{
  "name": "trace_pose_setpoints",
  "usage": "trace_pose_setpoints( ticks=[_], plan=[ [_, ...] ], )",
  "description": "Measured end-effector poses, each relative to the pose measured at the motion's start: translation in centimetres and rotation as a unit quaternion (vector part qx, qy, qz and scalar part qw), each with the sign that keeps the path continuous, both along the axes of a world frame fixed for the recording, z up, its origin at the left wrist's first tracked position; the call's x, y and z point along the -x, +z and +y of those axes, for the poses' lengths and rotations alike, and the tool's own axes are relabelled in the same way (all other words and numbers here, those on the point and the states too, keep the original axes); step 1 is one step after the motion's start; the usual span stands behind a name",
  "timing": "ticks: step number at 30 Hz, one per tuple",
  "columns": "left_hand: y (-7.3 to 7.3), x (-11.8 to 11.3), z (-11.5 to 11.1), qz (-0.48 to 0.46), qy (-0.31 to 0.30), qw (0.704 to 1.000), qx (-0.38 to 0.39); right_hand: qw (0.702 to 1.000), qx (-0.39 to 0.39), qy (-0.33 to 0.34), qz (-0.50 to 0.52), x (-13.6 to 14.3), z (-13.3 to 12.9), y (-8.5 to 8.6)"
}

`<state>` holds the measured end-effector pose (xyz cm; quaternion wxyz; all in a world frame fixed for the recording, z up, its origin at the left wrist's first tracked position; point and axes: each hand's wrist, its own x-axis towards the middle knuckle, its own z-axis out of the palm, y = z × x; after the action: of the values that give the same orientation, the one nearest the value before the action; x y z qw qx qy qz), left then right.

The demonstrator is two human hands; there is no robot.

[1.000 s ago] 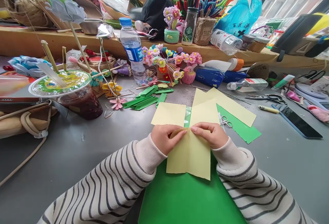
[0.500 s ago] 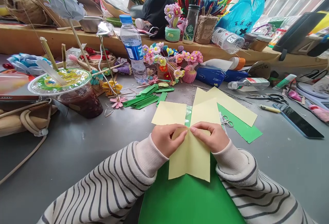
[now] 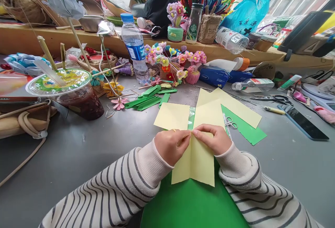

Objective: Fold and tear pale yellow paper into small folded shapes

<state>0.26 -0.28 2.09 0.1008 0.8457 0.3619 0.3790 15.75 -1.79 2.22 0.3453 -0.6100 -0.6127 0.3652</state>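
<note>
A pale yellow sheet of paper [image 3: 200, 165] with a crease down its middle hangs between my hands. My left hand [image 3: 172, 146] pinches its top edge near the crease, thumb and forefinger pressed together. Close beside it, my right hand [image 3: 213, 139] grips the same edge, thumb in front. Below the paper lies a large green sheet [image 3: 193, 207]. Just beyond my fingers are a yellow square of paper [image 3: 172, 114] and more yellow paper [image 3: 210, 112]. Small scissors [image 3: 231, 123] rest right of my right hand, by a green paper strip [image 3: 244, 126].
Folded green paper pieces [image 3: 148, 100] lie beyond my left hand. A lidded drink cup [image 3: 81, 100] and a water bottle [image 3: 134, 51] stand left. To the right are a phone [image 3: 303, 121], a cutter [image 3: 274, 110] and pliers [image 3: 274, 98]. A crowded ledge [image 3: 162, 48] runs behind.
My left hand has turned slightly, its fingers curling closer over the paper's top edge. My right hand stays nearly in place. The view has shifted a little.
</note>
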Motion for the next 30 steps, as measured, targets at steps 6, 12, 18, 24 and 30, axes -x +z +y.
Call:
trace_pose_setpoints(
  ticks=[6, 12, 18, 24, 30],
  plan=[
    [-0.12, -0.08, -0.17, 0.012, 0.005, 0.999, -0.039, 1.0, 0.016, 0.003, 0.02, -0.03, 0.16, -0.01],
    [-0.07, -0.06, -0.24, 0.018, 0.005, 0.999, -0.042, 0.999, 0.031, 0.005, 0.04, -0.25, 0.17, -0.08],
    [0.1, -0.09, -0.35, 0.034, 0.002, 0.999, -0.026, 0.998, 0.034, 0.004, 0.044, -0.22, 0.07, 0.0],
    [0.3, 0.03, -0.16, 0.019, 0.016, 0.999, 0.046, 0.999, 0.02, -0.002, 0.037, -0.05, 0.04, 0.09],
    [0.76, 0.12, 0.39, 0.015, 0.038, 0.991, 0.129, 0.999, -0.012, -0.026, 0.039, 0.46, -0.35, 0.19]
  ],
)
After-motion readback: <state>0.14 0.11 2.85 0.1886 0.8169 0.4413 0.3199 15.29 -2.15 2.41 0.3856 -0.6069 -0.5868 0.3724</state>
